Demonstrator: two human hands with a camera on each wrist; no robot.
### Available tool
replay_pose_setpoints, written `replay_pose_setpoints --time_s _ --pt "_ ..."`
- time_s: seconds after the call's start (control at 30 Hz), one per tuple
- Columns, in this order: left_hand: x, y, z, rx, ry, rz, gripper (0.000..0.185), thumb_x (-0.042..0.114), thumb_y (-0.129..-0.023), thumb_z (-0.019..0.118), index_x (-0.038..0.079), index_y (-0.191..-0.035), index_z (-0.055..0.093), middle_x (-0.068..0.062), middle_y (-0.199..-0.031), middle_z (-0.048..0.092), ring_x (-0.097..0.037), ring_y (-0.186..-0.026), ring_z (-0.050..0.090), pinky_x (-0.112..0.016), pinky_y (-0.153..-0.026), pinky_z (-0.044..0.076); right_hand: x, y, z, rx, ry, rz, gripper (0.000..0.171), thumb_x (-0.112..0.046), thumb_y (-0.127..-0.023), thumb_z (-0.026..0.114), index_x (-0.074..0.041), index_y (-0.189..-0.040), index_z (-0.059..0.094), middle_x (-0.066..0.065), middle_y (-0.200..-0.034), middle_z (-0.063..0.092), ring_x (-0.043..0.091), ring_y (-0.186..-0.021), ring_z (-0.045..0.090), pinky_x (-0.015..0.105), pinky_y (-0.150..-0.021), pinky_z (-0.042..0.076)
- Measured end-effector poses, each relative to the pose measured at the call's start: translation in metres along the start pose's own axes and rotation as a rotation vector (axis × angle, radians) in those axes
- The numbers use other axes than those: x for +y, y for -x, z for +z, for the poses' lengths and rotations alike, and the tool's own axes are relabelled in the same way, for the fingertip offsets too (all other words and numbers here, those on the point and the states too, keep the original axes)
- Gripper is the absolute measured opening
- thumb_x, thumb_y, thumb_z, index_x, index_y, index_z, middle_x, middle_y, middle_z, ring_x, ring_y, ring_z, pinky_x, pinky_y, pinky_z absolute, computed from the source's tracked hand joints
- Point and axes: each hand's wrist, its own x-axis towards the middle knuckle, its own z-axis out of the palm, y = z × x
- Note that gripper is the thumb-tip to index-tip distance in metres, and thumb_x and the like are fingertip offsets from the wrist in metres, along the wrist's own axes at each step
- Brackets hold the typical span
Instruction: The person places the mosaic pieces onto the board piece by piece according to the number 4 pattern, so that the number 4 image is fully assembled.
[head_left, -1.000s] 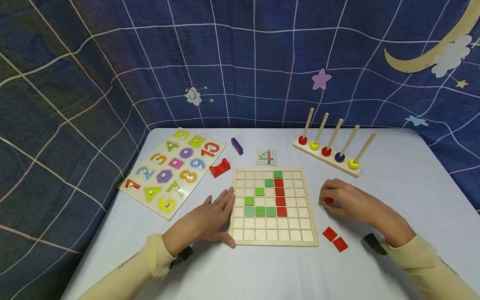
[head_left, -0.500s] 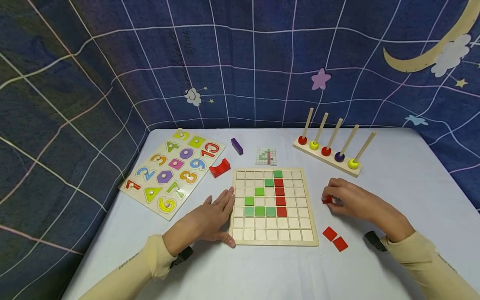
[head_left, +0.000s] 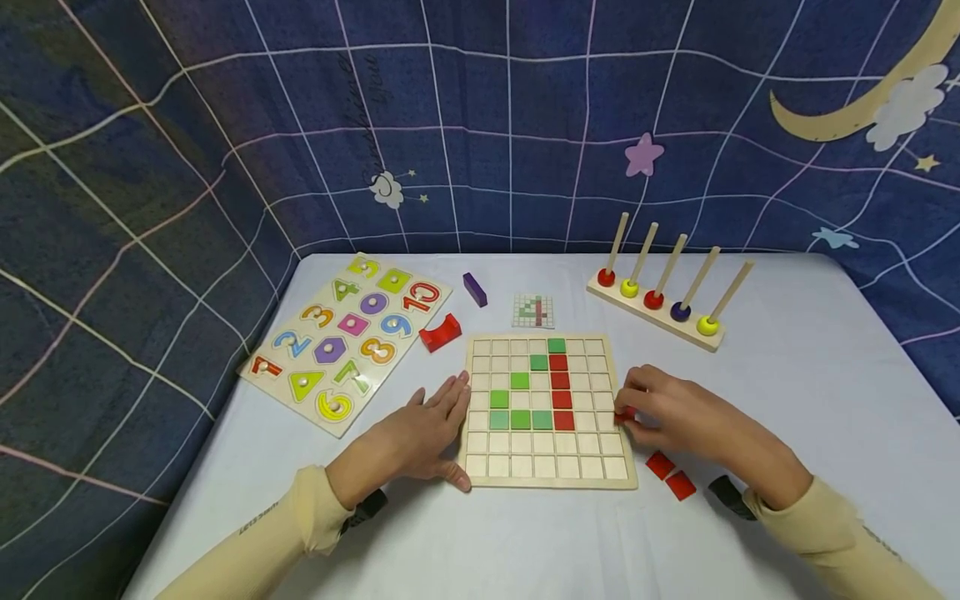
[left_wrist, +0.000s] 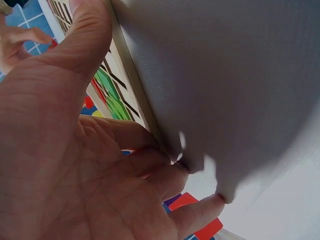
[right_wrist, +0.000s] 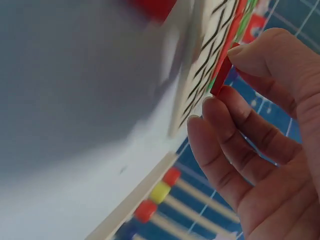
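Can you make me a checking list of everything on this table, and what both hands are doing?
Surface: pale table, covered with a light cloth.
Job's things: wooden grid board with green and red tiles in it; red tile at the board's right edge; two spare red tiles lying right of the board.
Clutter: number puzzle board, red arch block, purple block, small pattern card, peg rack with coloured rings.
Grips: left hand rests flat against the board's left edge; right hand pinches the red tile.
Cables: nothing seen.
Surroundings: dark blue cloth with moon, star and clouds.
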Motion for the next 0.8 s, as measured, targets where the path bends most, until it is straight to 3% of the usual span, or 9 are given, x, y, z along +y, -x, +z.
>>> replay_pose_setpoints --time_s 0.37,0.8 --pt "0.0 -0.001 -0.001 -0.002 0.006 -0.001 0.132 0.07 -0.077 0.083 -0.003 -0.169 0.022 -0.018 -0.181 0.012 -0.033 -0.169 0.016 -0.062 -0.131 0.03 -0.034 -0.023 0.022 -0.012 0.009 -0.154 0.021 -0.004 -0.083 0.085 -0.017 -0.091 0.071 -0.002 -0.093 0.061 0.009 -0.084 0.053 0.019 -0.066 0.053" --pt "-0.001 0.0 -0.001 0.002 0.017 0.001 0.131 0.069 -0.077 0.083 -0.003 -0.168 0.022 -0.019 -0.181 0.012 -0.034 -0.169 0.015 -0.062 -0.131 0.03 -0.048 -0.042 0.037 -0.021 -0.066 -0.188 0.018 -0.004 -0.09 0.084 -0.015 -0.088 0.07 -0.004 -0.091 0.058 0.01 -0.087 0.051 0.02 -0.074 0.051"
